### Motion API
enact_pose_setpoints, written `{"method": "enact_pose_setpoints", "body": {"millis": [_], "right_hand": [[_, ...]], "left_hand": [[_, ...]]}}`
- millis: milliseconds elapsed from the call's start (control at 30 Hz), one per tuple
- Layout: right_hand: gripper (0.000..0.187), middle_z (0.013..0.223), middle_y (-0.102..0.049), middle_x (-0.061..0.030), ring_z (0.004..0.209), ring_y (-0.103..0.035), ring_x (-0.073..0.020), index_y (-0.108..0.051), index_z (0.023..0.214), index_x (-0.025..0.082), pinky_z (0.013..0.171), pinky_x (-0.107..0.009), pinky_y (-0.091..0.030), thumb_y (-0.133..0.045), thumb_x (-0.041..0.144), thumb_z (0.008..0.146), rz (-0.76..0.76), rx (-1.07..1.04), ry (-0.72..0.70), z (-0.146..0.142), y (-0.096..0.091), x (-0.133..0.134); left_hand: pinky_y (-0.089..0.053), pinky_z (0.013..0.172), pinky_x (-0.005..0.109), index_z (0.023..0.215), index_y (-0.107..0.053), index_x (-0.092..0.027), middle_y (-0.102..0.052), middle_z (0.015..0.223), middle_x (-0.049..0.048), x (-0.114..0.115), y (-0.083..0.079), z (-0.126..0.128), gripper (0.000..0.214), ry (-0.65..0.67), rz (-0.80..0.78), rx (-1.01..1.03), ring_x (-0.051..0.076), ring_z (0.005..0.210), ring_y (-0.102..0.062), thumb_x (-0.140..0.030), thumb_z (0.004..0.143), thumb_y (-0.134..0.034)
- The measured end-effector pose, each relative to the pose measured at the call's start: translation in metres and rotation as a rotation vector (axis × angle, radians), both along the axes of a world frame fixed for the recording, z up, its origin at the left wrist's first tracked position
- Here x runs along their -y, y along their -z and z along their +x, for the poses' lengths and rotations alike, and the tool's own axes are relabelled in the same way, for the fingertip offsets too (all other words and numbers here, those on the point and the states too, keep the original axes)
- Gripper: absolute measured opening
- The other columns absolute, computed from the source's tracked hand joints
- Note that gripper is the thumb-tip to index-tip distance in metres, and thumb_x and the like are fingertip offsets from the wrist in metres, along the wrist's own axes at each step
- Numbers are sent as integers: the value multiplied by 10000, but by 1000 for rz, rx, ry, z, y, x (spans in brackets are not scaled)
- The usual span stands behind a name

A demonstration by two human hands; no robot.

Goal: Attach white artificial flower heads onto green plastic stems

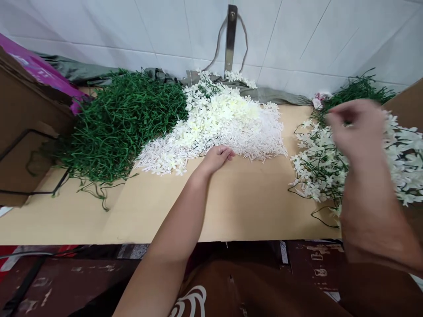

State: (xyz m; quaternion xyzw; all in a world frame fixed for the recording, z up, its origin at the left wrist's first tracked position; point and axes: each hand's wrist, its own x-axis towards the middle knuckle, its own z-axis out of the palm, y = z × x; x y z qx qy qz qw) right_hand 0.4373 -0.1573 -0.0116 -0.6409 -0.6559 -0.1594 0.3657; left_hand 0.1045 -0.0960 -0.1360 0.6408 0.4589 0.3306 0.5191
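My left hand (218, 158) rests on the cardboard at the near edge of a heap of white artificial flowers (211, 119) and thin white stems (261, 143). Its fingers are curled closed, and what they hold, if anything, is hidden. Blurred by motion, my right hand (358, 125) hovers over a second heap of white flowers on green stems (320, 163) at the right. Its fingers look bent in toward the thumb; nothing can be made out between them. Left of the white heap lies a big pile of green plastic stems (128, 119).
Cardboard (251, 198) covers the table. An open carton (23, 127) with pink plastic (39, 66) and a black wire frame (33, 193) stand at the left. More green stems (363, 90) lie back right. A metal bracket (230, 39) hangs on the white tiled wall.
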Motion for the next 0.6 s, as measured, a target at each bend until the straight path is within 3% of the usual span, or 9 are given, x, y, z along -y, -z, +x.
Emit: {"method": "enact_pose_setpoints", "body": {"millis": [67,133,233,300,433,600], "right_hand": [[32,802,-694,-106,778,-607,-223,-646,744,191,761,-444,-474,-669,169,751,-163,-16,-265,-59,24,-27],[51,797,-678,-77,802,-592,-223,-633,731,203,801,-442,-474,-659,178,766,-224,-12,-434,-109,44,-53],[41,823,-666,-81,801,-575,-215,-639,776,186,783,-405,-477,-619,188,812,-381,-21,-475,-163,62,-84],[87,944,-667,-123,926,-572,-260,-658,894,161,848,-432,-463,-642,167,808,-451,66,-421,-190,68,-97],[212,1085,-615,-214,1128,-499,-363,-646,999,105,882,-468,-422,-611,41,800,-521,223,-305,-219,74,-108],[130,939,-631,-131,960,-522,-282,-623,829,162,872,-439,-412,-519,87,847,-435,64,-355,-198,75,-108]], "left_hand": [[-414,718,258,750,-708,-168,-661,708,20,1,-2,-1,254,6,0,-7,124,685,-566,-345,853,-557],[-419,724,259,774,-714,-165,-667,719,24,2,-3,-2,265,15,-13,-2,130,697,-577,-366,853,-561],[-420,718,258,790,-718,-166,-676,727,23,3,-2,-2,252,21,-14,-7,137,703,-585,-380,830,-589],[-419,713,258,797,-718,-164,-681,740,26,4,-2,-2,245,21,-6,-32,139,712,-588,-369,827,-588],[-430,717,262,788,-707,-158,-694,775,40,6,-5,-2,267,30,-7,-52,146,741,-600,-375,845,-563],[-400,625,237,716,-660,-155,-647,700,21,7,-10,0,216,-32,-71,64,108,629,-528,-336,825,-617]]}}
